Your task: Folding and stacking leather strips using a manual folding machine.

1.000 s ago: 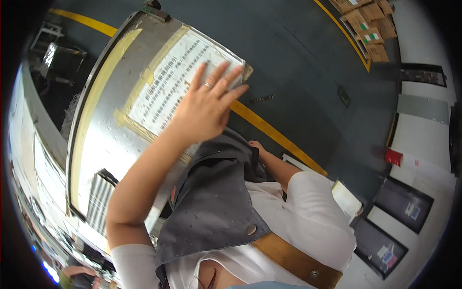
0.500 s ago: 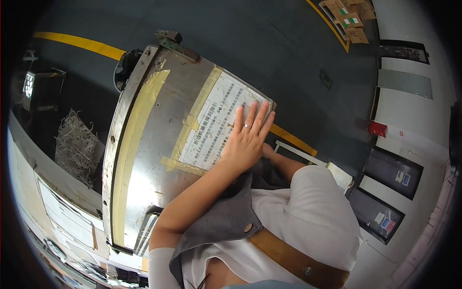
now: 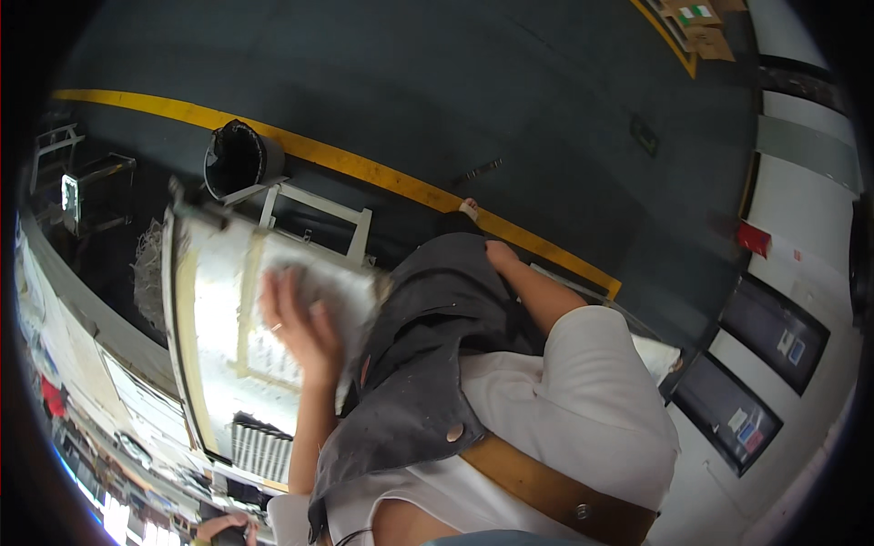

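My left hand (image 3: 305, 328), blurred by motion, is held over a metal machine cover (image 3: 209, 318) with its fingers spread and a ring on one of them. Whether it touches the cover I cannot tell. Beneath and beside it lies a taped-down printed sheet (image 3: 269, 350), washed out by glare. Yellowish tape (image 3: 188, 318) runs along the cover's left side. My right hand (image 3: 499, 256) is down by the dark grey apron (image 3: 437, 282), at its right edge; its fingers are mostly hidden.
A bin with a black liner (image 3: 232, 164) stands beyond the machine, close to a yellow floor line (image 3: 364, 168). Near it is a white metal frame (image 3: 319, 202). A foot (image 3: 469, 209) shows at the line. Cardboard boxes (image 3: 706, 32) sit at upper right.
My left hand has left its flat rest on the printed sheet and shifted leftward in view. The machine sits further left and lower; the bin and white frame now show fully.
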{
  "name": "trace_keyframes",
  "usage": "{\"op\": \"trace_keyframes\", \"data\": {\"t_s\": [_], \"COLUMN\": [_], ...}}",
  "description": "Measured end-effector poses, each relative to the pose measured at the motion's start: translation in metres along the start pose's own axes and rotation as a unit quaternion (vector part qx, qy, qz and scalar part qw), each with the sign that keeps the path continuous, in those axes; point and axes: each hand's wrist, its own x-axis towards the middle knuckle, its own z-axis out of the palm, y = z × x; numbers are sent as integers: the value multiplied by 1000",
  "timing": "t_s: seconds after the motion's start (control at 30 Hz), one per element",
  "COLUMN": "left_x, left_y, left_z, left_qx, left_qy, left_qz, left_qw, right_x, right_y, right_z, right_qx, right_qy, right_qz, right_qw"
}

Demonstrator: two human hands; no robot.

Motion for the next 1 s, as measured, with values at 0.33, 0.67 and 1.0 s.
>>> {"op": "trace_keyframes", "data": {"t_s": [0.33, 0.67, 1.0], "left_x": [11, 157, -10], "left_y": [-48, -251, -102], "left_z": [-6, -77, -96], "left_qx": [22, -65, -194], "left_qy": [99, -30, 108], "left_qz": [-377, -354, -445], "left_qw": [920, 932, 868], "right_x": [260, 542, 404], "right_y": [87, 86, 2], "right_z": [0, 152, 146], "right_qx": [203, 361, 755], "right_qy": [3, 397, 77], "right_qz": [113, 390, 76], "right_qw": [973, 748, 646]}}
